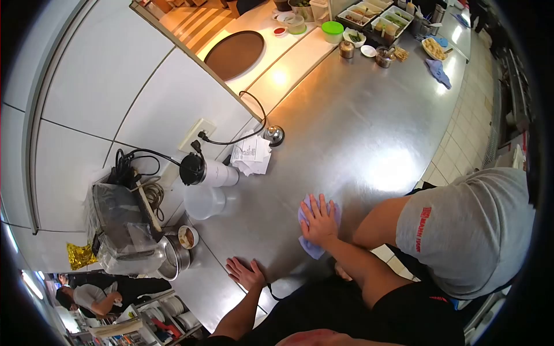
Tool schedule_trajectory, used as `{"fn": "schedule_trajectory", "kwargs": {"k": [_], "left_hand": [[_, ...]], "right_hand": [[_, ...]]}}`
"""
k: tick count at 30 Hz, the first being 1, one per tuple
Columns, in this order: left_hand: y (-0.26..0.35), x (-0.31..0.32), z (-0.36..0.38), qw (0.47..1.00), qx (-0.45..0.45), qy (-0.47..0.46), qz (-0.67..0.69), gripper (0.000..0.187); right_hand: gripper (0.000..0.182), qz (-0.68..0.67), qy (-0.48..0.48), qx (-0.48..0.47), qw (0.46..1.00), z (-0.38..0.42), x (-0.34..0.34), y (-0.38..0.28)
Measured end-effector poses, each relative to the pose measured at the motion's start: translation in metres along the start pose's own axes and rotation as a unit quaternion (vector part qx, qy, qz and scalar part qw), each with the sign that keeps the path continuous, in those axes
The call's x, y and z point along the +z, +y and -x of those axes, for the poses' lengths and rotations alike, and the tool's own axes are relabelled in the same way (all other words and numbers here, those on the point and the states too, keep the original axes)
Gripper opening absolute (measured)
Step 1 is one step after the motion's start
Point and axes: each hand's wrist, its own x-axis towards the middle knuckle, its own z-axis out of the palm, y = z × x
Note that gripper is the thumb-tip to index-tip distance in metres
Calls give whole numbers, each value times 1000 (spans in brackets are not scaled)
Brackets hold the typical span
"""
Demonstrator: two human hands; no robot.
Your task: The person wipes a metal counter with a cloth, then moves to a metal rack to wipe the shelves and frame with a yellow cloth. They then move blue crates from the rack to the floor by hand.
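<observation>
On the steel counter, my right hand lies flat with fingers spread over a purple cloth, pressing it to the surface. The cloth shows around the palm and past the fingertips. My left hand rests palm down near the counter's front edge, fingers apart, with nothing held. Beyond the left hand, toward the wall, stand a clear plastic container and a white cylindrical device with a black end. Paper slips lie by a metal bell-like object.
A co-worker in a grey sleeve stands close at the right. Metal pots and a small bowl sit at the left. Food trays, a plate of food and another cloth are at the far end.
</observation>
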Motion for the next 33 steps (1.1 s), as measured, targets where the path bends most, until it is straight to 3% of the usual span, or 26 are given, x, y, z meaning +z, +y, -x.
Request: {"fn": "schedule_trajectory", "kwargs": {"k": [13, 33], "left_hand": [[3, -11, 3, 999, -18, -1, 31, 84], [-4, -15, 11, 999, -16, 7, 50, 82]], "right_hand": [[59, -5, 65, -35, 997, -8, 9, -12], [60, 23, 38, -25, 999, -2, 10, -21]]}}
